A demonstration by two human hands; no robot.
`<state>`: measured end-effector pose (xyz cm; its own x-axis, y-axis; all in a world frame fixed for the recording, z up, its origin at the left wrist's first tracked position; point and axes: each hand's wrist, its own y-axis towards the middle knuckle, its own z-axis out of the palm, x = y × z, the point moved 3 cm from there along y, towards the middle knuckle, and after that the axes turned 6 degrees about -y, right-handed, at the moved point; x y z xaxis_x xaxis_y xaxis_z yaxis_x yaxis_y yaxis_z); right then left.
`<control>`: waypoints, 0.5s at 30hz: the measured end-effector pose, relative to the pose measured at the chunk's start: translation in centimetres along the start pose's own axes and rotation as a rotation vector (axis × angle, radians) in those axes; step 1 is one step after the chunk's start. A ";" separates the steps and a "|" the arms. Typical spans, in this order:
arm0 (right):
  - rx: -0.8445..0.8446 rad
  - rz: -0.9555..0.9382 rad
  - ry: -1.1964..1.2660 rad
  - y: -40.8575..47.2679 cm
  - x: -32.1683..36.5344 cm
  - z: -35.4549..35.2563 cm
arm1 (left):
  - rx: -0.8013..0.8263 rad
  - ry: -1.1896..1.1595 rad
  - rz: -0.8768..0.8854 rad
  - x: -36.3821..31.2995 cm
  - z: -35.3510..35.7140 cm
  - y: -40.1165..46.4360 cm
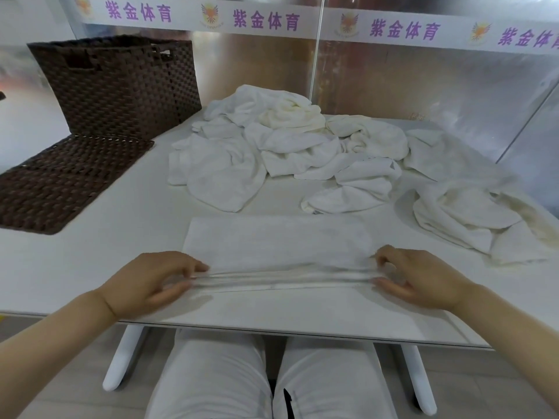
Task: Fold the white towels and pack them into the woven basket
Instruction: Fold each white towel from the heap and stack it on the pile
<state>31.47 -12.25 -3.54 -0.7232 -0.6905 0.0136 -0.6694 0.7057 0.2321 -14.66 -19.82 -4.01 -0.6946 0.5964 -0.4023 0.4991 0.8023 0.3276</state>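
Observation:
A white towel [278,240] lies flat in a long rectangle near the front of the white table [75,267]. My left hand [151,279] pinches its near left corner, and my right hand [417,276] pinches its near right corner. The near edge is stretched between them, slightly lifted and blurred. Behind it sits a heap of crumpled white towels [284,140], with one more crumpled towel [472,219] at the right. The dark brown woven basket [121,86] stands at the back left.
The basket's flat woven lid [66,179] lies on the table in front of the basket. A shiny wall with a printed banner runs behind the table. My knees show below the table's front edge.

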 end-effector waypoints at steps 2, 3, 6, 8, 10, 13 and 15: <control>0.021 0.072 0.072 0.2 0.2 0.3 | -0.078 -0.084 -0.159 -0.3 0.3 1.0; 0.041 0.084 0.083 0.6 0.3 0.4 | -0.068 -0.045 -0.204 -0.4 0.7 1.6; 0.158 0.086 0.072 1.6 0.4 0.6 | 0.059 0.094 -0.171 -0.5 2.4 3.6; 0.186 0.057 0.057 1.9 0.4 0.6 | 0.121 0.136 -0.128 -0.4 3.4 4.3; 0.172 0.041 0.063 1.8 0.2 0.8 | 0.111 0.170 -0.081 -0.4 3.8 4.6; 0.149 0.042 0.061 1.7 -0.3 1.0 | 0.081 0.236 -0.004 -0.7 3.7 4.5; 0.170 0.068 0.050 2.0 -0.2 0.9 | 0.069 0.274 0.014 -0.4 3.5 4.2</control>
<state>30.12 -10.53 -3.99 -0.7611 -0.6444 0.0734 -0.6415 0.7647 0.0616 -10.47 -16.55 -5.51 -0.7969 0.5855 -0.1489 0.5372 0.7995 0.2688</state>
